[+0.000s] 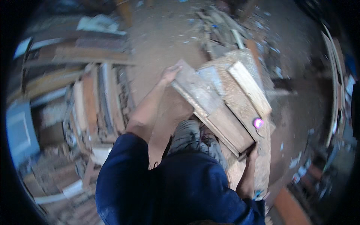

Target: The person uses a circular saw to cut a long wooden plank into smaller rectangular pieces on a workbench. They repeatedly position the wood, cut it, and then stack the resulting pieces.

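A long grey-brown wooden panel (200,92) with a raised edge lies slantwise across the front of my body, over a rough wooden worktop (265,165). My left hand (171,74) is closed on its far left end. At the near right end, my right hand (253,153) grips the panel's corner, its fingers partly hidden. A pale wood block (249,88) rests on the worktop beyond the panel. Close to that block sits a small round pink thing (258,123), too blurred to name.
Stacked boards (93,97) fill the left side, with a blue panel (22,133) leaning there. Scrap wood (221,33) is heaped past the worktop's far end. Tall boards (333,86) stand at the right, and an orange-brown board (290,208) lies at the lower right.
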Available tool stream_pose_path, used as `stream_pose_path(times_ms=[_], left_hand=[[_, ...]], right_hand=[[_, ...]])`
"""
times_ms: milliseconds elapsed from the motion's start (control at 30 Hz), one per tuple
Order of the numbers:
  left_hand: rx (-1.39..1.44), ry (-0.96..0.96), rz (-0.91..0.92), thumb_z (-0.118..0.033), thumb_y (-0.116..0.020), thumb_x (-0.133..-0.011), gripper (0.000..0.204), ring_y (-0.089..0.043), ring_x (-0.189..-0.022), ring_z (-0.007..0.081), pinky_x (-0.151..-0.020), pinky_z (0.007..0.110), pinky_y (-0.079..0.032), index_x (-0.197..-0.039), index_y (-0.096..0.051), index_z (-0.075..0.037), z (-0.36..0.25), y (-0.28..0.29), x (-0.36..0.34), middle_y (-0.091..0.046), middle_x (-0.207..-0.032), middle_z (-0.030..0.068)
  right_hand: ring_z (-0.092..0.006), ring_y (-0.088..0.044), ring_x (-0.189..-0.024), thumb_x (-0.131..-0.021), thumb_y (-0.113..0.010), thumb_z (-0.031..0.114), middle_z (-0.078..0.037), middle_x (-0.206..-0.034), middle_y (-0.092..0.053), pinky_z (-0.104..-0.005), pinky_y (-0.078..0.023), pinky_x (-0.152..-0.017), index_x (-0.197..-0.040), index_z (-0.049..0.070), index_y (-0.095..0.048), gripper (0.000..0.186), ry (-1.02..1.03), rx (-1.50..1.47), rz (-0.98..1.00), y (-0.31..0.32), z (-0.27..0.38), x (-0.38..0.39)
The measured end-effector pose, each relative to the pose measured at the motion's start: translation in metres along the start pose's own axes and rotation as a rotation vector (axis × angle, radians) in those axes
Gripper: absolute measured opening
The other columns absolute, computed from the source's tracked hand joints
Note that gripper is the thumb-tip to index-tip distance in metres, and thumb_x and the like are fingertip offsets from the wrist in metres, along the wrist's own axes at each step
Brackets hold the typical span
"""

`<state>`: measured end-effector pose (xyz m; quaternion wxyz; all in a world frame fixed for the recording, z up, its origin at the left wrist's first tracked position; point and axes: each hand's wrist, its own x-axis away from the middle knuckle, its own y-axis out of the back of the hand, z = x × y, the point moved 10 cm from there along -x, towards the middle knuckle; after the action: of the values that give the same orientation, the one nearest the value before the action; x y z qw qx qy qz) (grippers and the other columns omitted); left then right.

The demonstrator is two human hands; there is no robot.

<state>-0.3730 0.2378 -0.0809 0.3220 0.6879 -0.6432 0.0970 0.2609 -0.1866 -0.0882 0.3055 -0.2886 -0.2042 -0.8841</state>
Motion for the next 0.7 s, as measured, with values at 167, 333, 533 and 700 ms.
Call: stream_pose_path(times_ms=[167, 333, 533, 700], left_hand=[[-0.031, -0.092, -0.244, -0.044, -0.077, -0.087, 0.045, -0.068, -0.090, 0.0170, -0.084, 0.031, -0.053, -0.110, -0.076, -0.006, -0.050, 0.144, 0.174, -0.075, -0.100, 0.0082], [-0.090, -0.290, -0.565, -0.043, -0.079, -0.086, 0.041, -0.068, -0.081, 0.0135, -0.077, 0.030, -0.054, -0.100, -0.077, -0.005, -0.123, 0.328, 0.408, -0.074, -0.090, 0.0067], [-0.089, -0.656, -0.877, -0.032, -0.074, -0.093, 0.027, -0.063, -0.079, 0.0075, -0.074, 0.025, -0.050, -0.097, -0.073, -0.005, -0.255, 0.412, 0.622, -0.071, -0.086, 0.0010], [-0.373, -0.698, -0.865, -0.026, -0.076, -0.091, 0.022, -0.062, -0.067, 0.0068, -0.061, 0.022, -0.048, -0.087, -0.071, -0.004, -0.262, 0.398, 0.680, -0.069, -0.076, 0.0008]], right_hand=[[-0.0218, -0.056, -0.108, -0.097, -0.059, 0.056, -0.009, -0.121, -0.059, -0.0365, -0.044, -0.095, -0.131, 0.000, -0.058, 0.066, -0.057, 0.178, 0.073, -0.004, 0.019, 0.043], [-0.0095, -0.046, -0.052, -0.096, -0.054, 0.066, 0.005, -0.065, -0.046, -0.0256, -0.037, -0.048, -0.096, 0.016, -0.059, 0.050, -0.083, 0.147, 0.499, -0.124, 0.051, 0.154], [-0.0190, -0.053, -0.097, -0.092, -0.048, 0.076, -0.004, -0.105, -0.054, -0.0378, -0.045, -0.086, -0.124, 0.016, -0.053, 0.068, -0.163, 0.014, 0.949, -0.276, -0.009, 0.264], [-0.0296, -0.042, -0.131, -0.090, -0.037, 0.083, -0.014, -0.146, -0.043, -0.0473, -0.036, -0.108, -0.150, 0.008, -0.038, 0.096, -0.352, 0.098, 0.926, -0.411, -0.130, 0.314]])
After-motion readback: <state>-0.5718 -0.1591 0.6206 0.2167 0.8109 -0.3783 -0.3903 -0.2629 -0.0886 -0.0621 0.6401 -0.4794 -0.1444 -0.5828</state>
